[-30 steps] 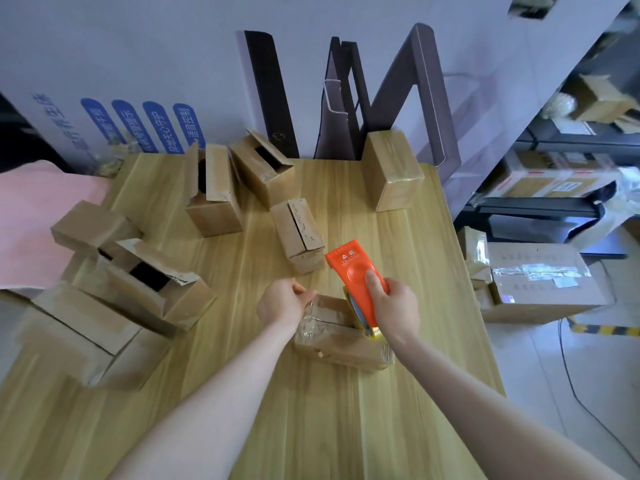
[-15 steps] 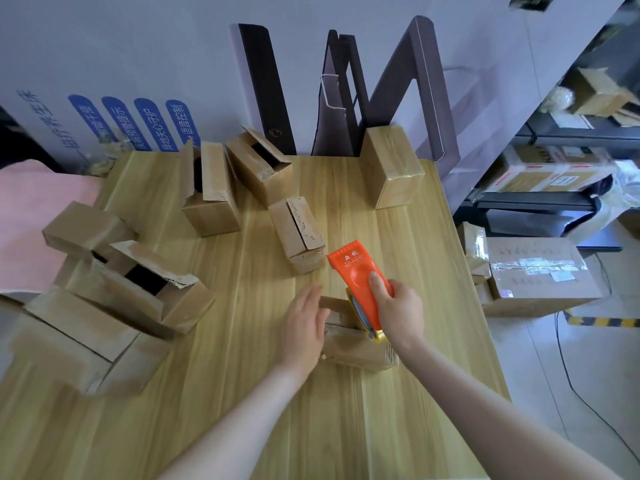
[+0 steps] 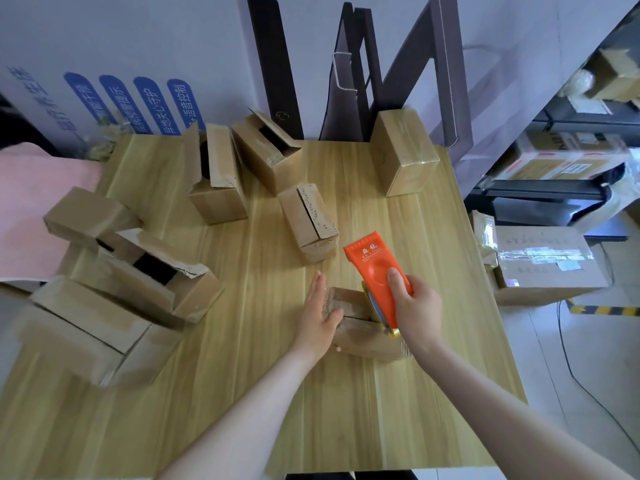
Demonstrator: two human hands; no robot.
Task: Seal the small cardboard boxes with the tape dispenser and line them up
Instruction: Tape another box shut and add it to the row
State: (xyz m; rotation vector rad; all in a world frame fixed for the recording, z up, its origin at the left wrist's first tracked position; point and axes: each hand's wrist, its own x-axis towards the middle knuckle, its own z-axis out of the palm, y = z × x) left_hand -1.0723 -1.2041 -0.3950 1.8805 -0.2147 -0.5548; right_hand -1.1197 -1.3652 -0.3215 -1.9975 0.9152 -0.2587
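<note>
Box [image 3: 349,303] half hidden behind hands, orange dispenser [image 3: 377,271].

Right hand [image 3: 417,311] grips orange tape dispenser [image 3: 379,271] on box [image 3: 360,327]; left hand [image 3: 317,315] presses flat.

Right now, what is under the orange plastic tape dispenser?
The dispenser rests its lower end on a small brown cardboard box on the wooden table. The left hand presses the box's left side; the right hand grips the dispenser. The box top beneath them is covered.

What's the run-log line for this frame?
step: taping | left hand: flat against small box | right hand: grips tape dispenser on it
</note>
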